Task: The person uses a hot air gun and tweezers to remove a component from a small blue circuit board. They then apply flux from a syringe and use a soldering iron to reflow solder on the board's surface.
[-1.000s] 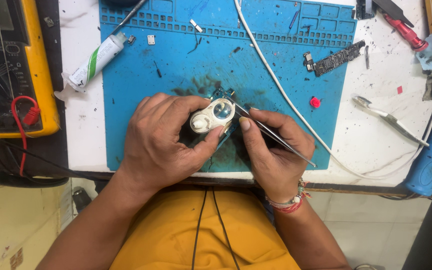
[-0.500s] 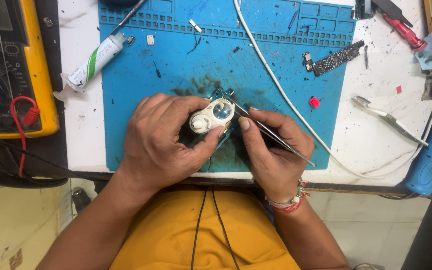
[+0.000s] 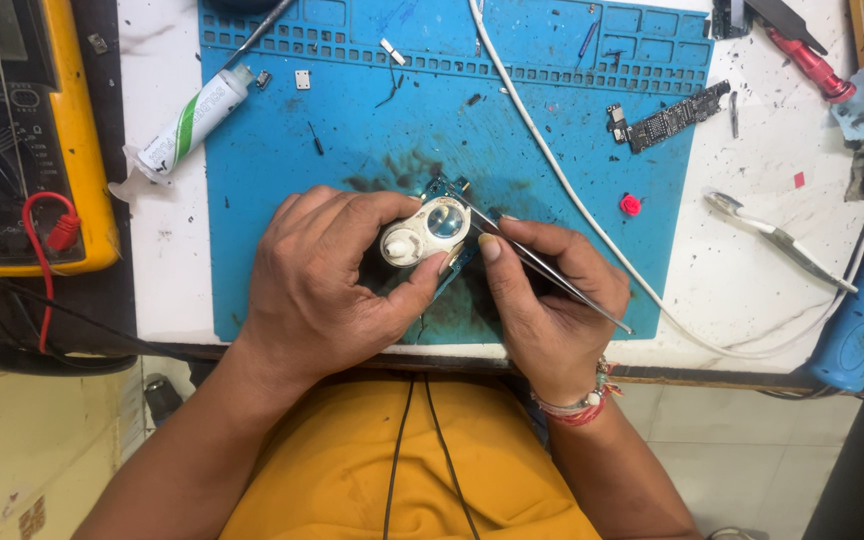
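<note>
A small white magnifier (image 3: 424,232) was pinched between the thumb and fingers of the left hand (image 3: 317,285), held over a small circuit board (image 3: 449,190) so the work could be seen enlarged. Thin tweezers (image 3: 542,268) were gripped pen-fashion by the right hand (image 3: 542,310), tip directed under the lens. Both were steadied over the blue mat (image 3: 352,150), between a white cable (image 3: 552,165) and a tube (image 3: 192,120).
</note>
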